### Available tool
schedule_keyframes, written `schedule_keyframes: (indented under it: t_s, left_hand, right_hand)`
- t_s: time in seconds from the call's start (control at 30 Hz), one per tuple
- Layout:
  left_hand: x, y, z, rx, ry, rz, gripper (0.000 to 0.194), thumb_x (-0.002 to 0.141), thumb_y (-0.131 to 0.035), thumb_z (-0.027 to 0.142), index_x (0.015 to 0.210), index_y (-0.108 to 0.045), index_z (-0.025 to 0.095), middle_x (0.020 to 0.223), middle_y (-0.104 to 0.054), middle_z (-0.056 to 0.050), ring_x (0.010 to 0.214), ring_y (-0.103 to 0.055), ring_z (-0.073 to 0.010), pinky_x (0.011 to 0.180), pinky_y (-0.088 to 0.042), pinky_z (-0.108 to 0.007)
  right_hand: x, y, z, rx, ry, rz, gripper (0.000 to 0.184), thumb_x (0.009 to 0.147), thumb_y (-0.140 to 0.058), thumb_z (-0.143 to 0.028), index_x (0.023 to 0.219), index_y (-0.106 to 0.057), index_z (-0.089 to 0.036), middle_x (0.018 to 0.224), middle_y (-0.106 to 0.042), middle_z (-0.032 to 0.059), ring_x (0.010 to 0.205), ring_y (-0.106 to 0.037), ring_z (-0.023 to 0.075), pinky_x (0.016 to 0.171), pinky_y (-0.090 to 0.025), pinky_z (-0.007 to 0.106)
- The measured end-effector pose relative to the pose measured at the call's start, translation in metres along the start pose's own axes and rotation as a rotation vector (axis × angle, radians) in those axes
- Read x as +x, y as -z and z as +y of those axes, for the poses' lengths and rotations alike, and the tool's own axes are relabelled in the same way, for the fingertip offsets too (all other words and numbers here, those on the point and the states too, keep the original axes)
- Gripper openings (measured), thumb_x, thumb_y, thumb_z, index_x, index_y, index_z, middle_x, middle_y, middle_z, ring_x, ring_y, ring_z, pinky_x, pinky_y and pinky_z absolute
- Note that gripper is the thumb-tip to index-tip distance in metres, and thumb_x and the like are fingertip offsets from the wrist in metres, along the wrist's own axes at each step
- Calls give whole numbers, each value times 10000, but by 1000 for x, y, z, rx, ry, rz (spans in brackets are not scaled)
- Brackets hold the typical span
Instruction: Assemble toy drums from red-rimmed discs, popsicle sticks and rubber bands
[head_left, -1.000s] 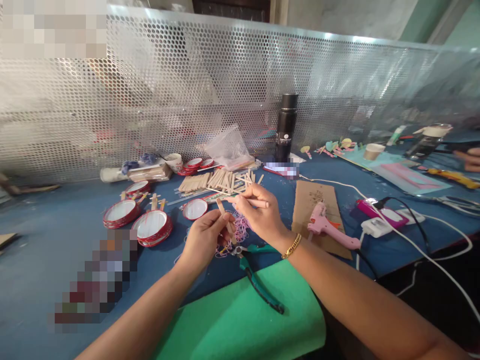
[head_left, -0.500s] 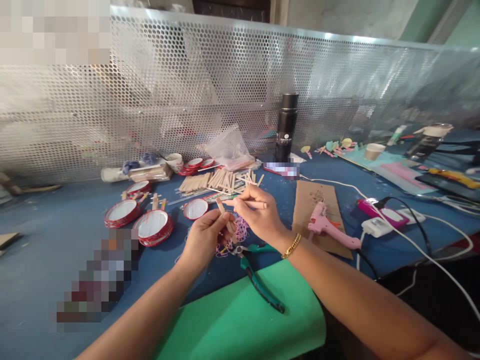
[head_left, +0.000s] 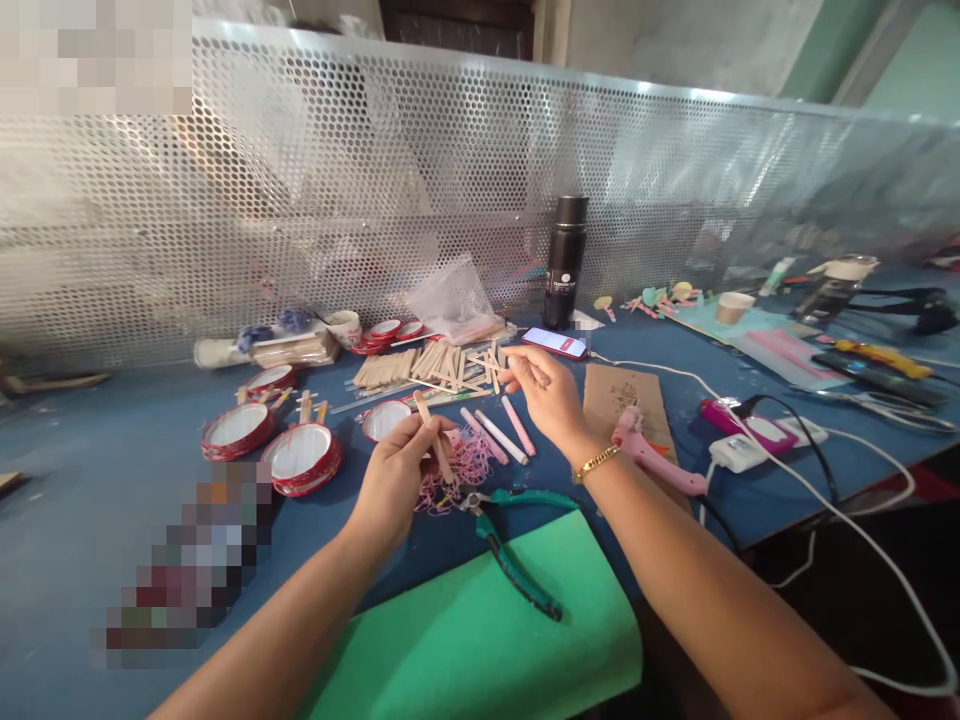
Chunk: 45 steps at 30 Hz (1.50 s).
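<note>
My left hand [head_left: 401, 465] pinches a wooden craft stick [head_left: 435, 435] upright and slightly tilted, above a tangle of pink and purple string [head_left: 469, 460]. My right hand [head_left: 551, 395] is raised beside a pile of craft sticks [head_left: 446, 365], its fingers bent around what looks like a pale pink pen [head_left: 541, 378], mostly hidden by the fingers. Below that hand several pink and white pens [head_left: 517, 425] lie on the table. Closer to me, teal-handled pliers [head_left: 517, 575] rest with their handles spread, partly over a green sheet [head_left: 480, 650].
Red-rimmed round drums [head_left: 304, 455] stand at left. A black bottle [head_left: 566, 265] and a phone [head_left: 555, 343] are behind the sticks. To the right lie a pink glue gun [head_left: 656, 455] on cardboard [head_left: 619, 385], a power strip [head_left: 750, 450] and white cables. A perforated metal screen [head_left: 450, 180] closes the back.
My right hand has moved up and right, away from the craft stick in my left hand, uncovering the pens on the table. My left hand still holds its stick, slightly farther left.
</note>
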<state>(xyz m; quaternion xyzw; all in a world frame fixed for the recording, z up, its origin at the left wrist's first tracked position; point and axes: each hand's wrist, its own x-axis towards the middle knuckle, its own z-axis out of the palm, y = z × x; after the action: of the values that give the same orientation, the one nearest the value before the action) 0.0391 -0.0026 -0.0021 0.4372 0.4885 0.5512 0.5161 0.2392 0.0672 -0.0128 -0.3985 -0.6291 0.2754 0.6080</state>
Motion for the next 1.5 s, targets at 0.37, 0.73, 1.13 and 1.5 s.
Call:
schedule_keyframes:
  t_s: [0.37,0.73,1.13,1.5]
  left_hand:
    - [1,3,8,-116,3,75,471,633,-879,579,753,-627,200,719,-670,16,604,-605,-133,542,-523,-246]
    - [3,3,2,-113,0,28,561,613,-890,659,803,-632,198,602,-585,60,520,-505,-86,486,-446,-189]
    - [5,5,4,-195,-37,34,421,699,-897,516,805,-644,196,574,-469,72,509,-389,-69,470,-359,-166]
    - [6,10,16,-263,-111,112,150,869,-750,311,908,-645,211,583,-423,79,476,-330,-69,432,-286,-158]
  right_hand:
    - [2,6,16,-497,-113,-166,224,868,-638,-100,1048,-649,-234,693,-604,-63,792,-697,180,716,-447,266]
    - [4,6,10,-535,-129,-177,274,854,-634,-55,1058,-631,-238,717,-623,-59,803,-692,180,709,-427,262]
    - [6,11,10,-729,-121,-149,274,869,-613,-60,1083,-646,-228,768,-681,-26,823,-679,197,689,-396,277]
    - [5,10,15,-607,-108,-184,271,859,-624,-68,1071,-642,-235,781,-657,-38,849,-699,184,708,-426,267]
